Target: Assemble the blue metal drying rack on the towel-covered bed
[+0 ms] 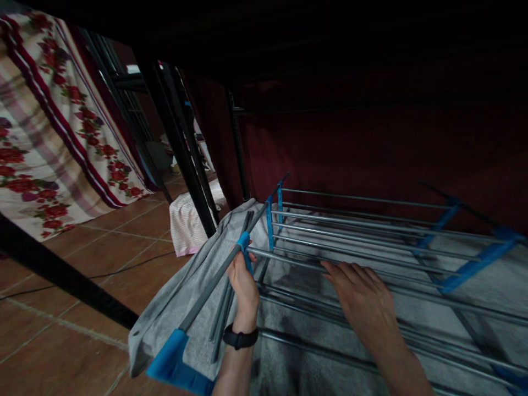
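Observation:
A rack of thin grey metal tubes (330,217) joined by blue plastic brackets lies on a grey cloth. My left hand (243,280), with a black band on its wrist, is closed round a blue bracket (243,240) where a long side tube (210,291) passes through it. A cross tube (291,260) runs right from that bracket. My right hand (365,297) is over this tube, fingers stretched out and fingertips at or just above it; contact is unclear. A blue corner piece (177,366) caps the near end of the side tube.
Loose tubes (220,316) lie on the grey cloth (165,324) beside my left hand. Black metal posts (177,132) stand at the left, below a dark overhead frame. A dark red cloth (350,148) hangs behind. Left are a tiled floor (99,264), a cable and a flowered curtain (53,126).

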Demonstrator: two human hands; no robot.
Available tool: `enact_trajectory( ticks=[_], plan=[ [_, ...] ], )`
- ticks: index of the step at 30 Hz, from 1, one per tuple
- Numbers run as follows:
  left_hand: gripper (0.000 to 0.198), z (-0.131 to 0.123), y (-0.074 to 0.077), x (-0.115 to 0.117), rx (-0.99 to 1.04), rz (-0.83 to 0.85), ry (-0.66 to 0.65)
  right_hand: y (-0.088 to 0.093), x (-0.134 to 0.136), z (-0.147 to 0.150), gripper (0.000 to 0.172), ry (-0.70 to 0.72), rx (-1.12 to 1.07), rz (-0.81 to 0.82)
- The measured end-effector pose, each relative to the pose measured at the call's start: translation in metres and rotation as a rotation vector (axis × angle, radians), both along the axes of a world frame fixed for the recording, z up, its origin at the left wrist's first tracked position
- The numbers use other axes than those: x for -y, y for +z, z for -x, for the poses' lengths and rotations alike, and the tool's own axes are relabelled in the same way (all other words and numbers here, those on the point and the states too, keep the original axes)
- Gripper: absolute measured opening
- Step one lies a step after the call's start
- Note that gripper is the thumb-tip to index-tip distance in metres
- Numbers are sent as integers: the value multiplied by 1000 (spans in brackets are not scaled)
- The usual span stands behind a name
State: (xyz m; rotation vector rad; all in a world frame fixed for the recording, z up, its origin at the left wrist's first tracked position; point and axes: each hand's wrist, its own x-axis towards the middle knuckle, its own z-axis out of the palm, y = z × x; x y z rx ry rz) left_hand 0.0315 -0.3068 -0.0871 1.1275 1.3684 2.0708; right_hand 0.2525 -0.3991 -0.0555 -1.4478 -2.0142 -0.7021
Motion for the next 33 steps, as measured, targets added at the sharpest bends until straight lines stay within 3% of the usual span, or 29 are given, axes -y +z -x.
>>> enact_trajectory(
  ticks=[5, 15, 24, 33],
  plan=[
    [35, -5, -5, 1, 41, -1, 57, -1, -3, -1, 21, 11, 6, -7],
    [36, -2, -9, 1, -28, 2, 46, -1, -3, -3, 20, 10, 16, -3],
    [34, -4, -1, 5, -45, 6, 72, 4, -2, -2, 19, 20, 17, -50],
    [34, -5, -2, 5, -75, -35, 58, 6, -2, -2, 17, 25, 19, -16]
  ],
)
